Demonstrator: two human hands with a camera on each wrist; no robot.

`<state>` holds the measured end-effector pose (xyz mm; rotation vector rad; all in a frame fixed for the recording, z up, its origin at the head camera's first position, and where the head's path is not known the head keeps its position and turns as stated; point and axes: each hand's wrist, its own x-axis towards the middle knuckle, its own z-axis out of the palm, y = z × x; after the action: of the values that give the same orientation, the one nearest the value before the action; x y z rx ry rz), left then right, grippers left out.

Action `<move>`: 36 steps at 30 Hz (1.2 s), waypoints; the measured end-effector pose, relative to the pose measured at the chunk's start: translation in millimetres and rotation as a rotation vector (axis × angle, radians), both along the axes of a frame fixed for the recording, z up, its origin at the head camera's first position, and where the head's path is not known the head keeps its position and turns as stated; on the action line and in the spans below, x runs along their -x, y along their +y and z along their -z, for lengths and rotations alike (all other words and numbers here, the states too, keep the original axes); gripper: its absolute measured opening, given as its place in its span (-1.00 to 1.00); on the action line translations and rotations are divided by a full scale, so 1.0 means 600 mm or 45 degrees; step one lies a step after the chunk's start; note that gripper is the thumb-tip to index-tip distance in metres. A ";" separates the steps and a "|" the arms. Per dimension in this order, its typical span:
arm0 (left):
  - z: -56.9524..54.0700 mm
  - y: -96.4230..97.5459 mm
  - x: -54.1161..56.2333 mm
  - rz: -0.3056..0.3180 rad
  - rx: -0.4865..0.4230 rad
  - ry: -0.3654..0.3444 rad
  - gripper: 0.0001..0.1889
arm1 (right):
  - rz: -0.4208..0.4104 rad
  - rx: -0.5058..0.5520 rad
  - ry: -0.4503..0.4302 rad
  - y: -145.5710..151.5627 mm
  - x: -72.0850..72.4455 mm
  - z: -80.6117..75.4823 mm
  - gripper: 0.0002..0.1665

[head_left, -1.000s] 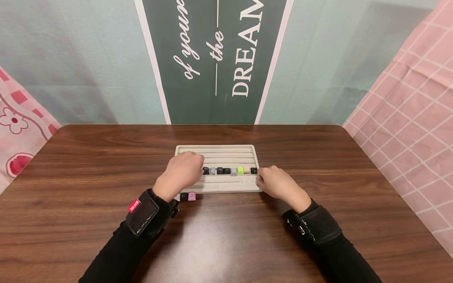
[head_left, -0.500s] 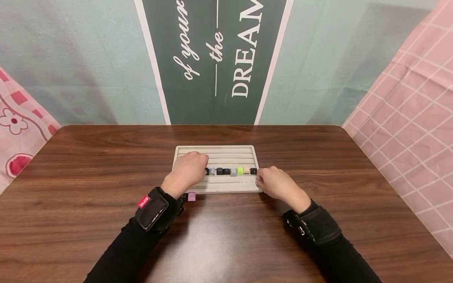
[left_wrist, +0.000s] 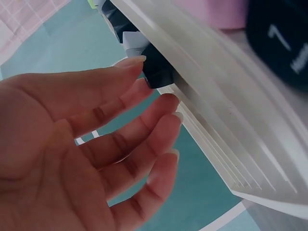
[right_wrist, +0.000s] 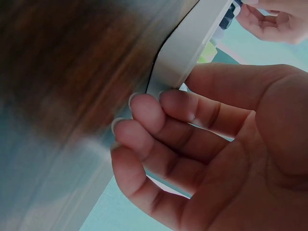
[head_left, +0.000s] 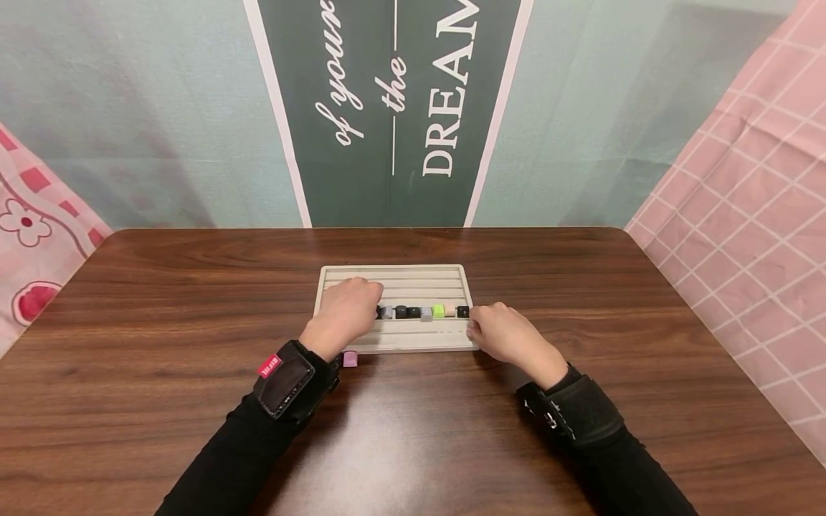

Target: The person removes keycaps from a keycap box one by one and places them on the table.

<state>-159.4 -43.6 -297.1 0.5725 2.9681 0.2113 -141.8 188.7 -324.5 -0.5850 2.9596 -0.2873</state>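
A cream tray (head_left: 419, 338) with raised ridges lies on the table, a row of keycaps along one of its ridges. My left hand (head_left: 349, 313) is over the tray's left part. In the left wrist view, its thumb and index finger pinch a black keycap (left_wrist: 160, 73) at the near end of the row, beside a grey keycap (left_wrist: 134, 42). My right hand (head_left: 506, 332) grips the tray's right edge between thumb and curled index finger, as the right wrist view shows. A green keycap (head_left: 439, 311) and a cream keycap (head_left: 450, 309) sit toward the row's right end.
A purple keycap (head_left: 350, 359) stands on the table just before the tray's front edge, with a black keycap (left_wrist: 284, 41) beside it, largely hidden by my left wrist in the head view. The brown wooden table (head_left: 413, 430) ends at a hanging cloth (head_left: 548, 143).
My left hand has moved a little to the right along the row, and its wrist now covers the keycaps left of the purple one. My right hand stays at the tray's edge.
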 end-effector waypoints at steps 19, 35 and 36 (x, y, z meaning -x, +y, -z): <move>0.011 0.002 -0.001 -0.015 0.030 0.037 -0.88 | -0.004 0.001 0.020 -0.001 -0.002 0.001 -0.73; 0.004 -0.001 -0.009 -0.002 0.006 0.062 -0.94 | 0.001 0.005 0.037 -0.002 -0.003 0.001 -0.74; 0.003 -0.002 -0.009 -0.006 0.006 0.059 -0.95 | 0.001 0.004 0.038 -0.002 -0.002 0.001 -0.74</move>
<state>-153.7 -44.5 -299.1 0.5777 3.0143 0.1939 -140.4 187.7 -325.3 -0.5943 2.9887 -0.2859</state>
